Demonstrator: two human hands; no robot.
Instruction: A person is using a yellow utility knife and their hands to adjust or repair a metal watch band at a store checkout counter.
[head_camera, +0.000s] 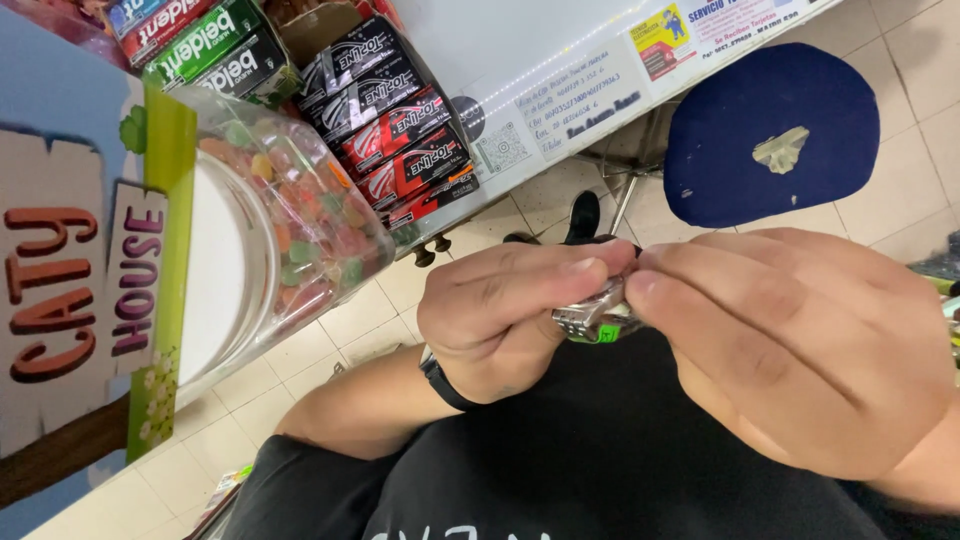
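Note:
A small silvery foil wrapper (592, 316) with a bit of green on it sits between both my hands, held close above my black shirt. My left hand (505, 310) pinches its left end with thumb and forefinger; a black band circles that wrist. My right hand (800, 345) grips the right end with its fingertips and hides most of the wrapper.
A clear plastic jar (300, 215) of coloured sugared sweets with a white lid lies at the left behind a printed cardboard box (85, 290). Stacked gum packs (390, 120) sit on a counter edge (560, 90). A blue stool seat (770, 130) stands on the tiled floor.

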